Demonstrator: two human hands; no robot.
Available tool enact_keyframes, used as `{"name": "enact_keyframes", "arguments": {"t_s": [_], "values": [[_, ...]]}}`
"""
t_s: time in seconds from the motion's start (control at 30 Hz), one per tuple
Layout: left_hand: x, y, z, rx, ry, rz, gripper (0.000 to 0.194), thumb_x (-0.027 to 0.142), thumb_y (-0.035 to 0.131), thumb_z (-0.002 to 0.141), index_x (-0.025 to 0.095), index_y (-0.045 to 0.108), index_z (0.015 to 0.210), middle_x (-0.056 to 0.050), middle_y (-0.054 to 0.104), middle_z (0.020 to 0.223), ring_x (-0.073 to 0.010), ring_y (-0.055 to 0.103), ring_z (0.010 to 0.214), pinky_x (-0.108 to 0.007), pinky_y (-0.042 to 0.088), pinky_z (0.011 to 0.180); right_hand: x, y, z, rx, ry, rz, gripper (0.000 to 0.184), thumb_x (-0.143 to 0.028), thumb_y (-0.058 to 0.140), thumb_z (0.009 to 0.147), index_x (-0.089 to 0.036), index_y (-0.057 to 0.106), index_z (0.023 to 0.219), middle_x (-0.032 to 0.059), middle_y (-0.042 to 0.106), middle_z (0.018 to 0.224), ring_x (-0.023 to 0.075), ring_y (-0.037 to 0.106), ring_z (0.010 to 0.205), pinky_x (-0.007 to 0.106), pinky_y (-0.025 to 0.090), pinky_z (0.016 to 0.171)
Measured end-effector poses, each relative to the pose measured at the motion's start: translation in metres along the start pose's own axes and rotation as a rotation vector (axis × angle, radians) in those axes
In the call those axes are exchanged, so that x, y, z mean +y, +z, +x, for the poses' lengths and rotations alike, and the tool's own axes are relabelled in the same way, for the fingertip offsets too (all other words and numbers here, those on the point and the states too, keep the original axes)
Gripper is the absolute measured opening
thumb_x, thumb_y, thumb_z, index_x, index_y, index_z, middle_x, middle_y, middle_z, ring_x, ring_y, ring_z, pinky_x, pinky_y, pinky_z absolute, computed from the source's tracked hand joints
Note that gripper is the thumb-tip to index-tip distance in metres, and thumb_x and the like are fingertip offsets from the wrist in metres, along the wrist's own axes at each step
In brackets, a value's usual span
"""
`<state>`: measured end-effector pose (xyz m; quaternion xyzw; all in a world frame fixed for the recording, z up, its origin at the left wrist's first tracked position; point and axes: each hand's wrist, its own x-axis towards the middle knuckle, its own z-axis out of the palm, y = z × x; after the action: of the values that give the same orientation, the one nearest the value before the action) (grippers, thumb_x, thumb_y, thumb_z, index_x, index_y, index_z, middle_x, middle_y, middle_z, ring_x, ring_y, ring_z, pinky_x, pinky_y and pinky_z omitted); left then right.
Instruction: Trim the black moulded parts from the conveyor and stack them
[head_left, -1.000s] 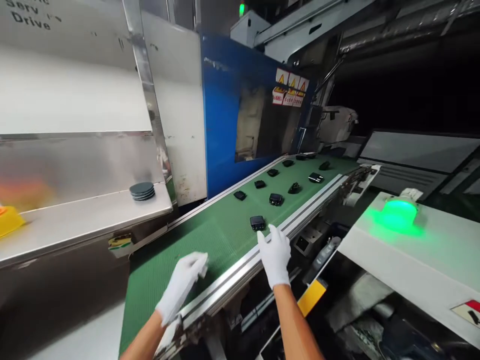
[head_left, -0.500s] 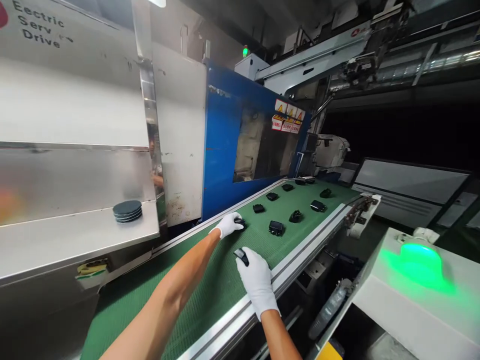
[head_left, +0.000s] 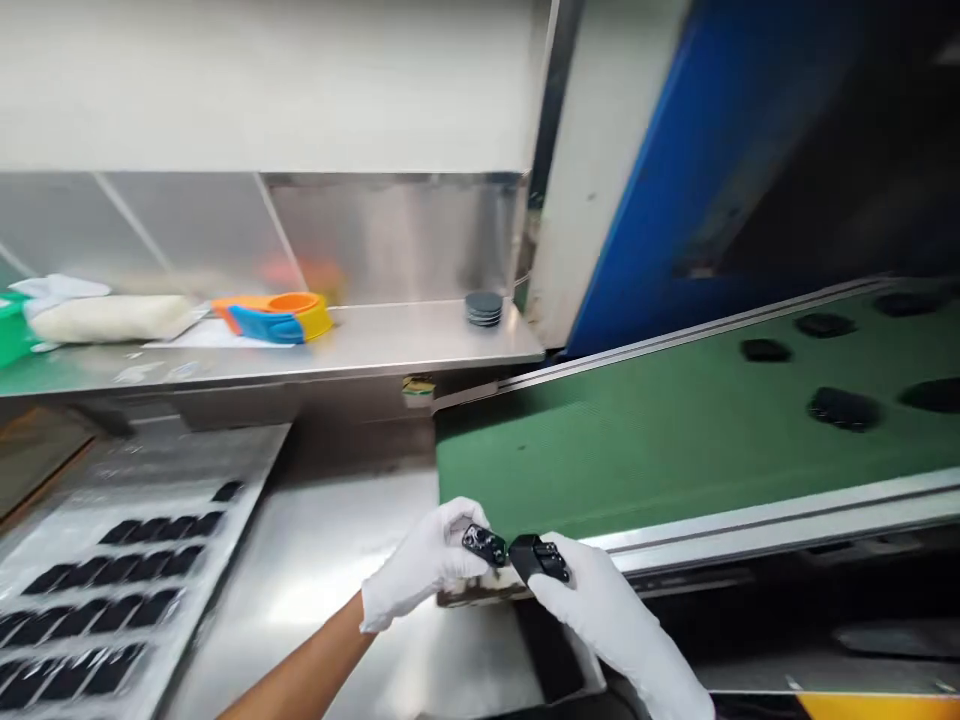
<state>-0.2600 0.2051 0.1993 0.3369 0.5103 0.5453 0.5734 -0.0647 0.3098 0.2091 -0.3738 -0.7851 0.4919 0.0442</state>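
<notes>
The left white-gloved hand (head_left: 424, 567) gripped a black plastic part (head_left: 484, 545); the right white-gloved hand (head_left: 619, 625) gripped a second black plastic part (head_left: 538, 558). Both were held just off the green mesh conveyor belt (head_left: 600, 460).

A green conveyor belt (head_left: 600, 450) carries scattered black plastic parts (head_left: 844, 408).

Shelf (head_left: 405, 345) across upper left of frame, stack of discs (head_left: 484, 308) on its right end. Conveyor belt (head_left: 637, 440) at right, parts (head_left: 765, 350) on it. Tray (head_left: 150, 500) lower left on surface (head_left: 315, 560). Left-hand part (head_left: 484, 545) just beside right-hand part (head_left: 538, 558), lower middle, before belt's near edge.
</notes>
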Motion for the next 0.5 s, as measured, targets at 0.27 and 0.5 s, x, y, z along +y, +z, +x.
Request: {"name": "enact_keyframes", "arguments": {"t_s": [0.27, 0.5], "values": [[-0.041, -0.113, -0.117, 0.396, 0.003, -0.029, 0.007, 0.013, 0.068, 0.069, 0.017, 0.064, 0.074, 0.0, 0.063, 0.077, -0.0139, 0.057, 0.075, -0.025, 0.046, 0.071, -0.067, 0.14, 0.028, -0.138, -0.137, -0.06, 0.035, -0.021, 0.056, 0.08, -0.025, 0.069, 0.113, 0.0047, 0.072, 0.111, 0.0218, 0.067, 0.101, 0.033, 0.053, 0.09], [-0.059, -0.169, -0.164, 0.423, 0.237, 0.054, 0.021, 0.002, 0.06, 0.078, 0.019, 0.065, 0.088, -0.003, 0.069, 0.09, -0.0152, 0.064, 0.083, -0.028, 0.052, 0.078, -0.088, 0.193, 0.043, -0.141, -0.28, -0.045, 0.038, -0.015, 0.059, 0.079, -0.025, 0.071, 0.114, 0.0047, 0.073, 0.096, 0.0193, 0.069, 0.088, 0.028, 0.057, 0.077]]}}
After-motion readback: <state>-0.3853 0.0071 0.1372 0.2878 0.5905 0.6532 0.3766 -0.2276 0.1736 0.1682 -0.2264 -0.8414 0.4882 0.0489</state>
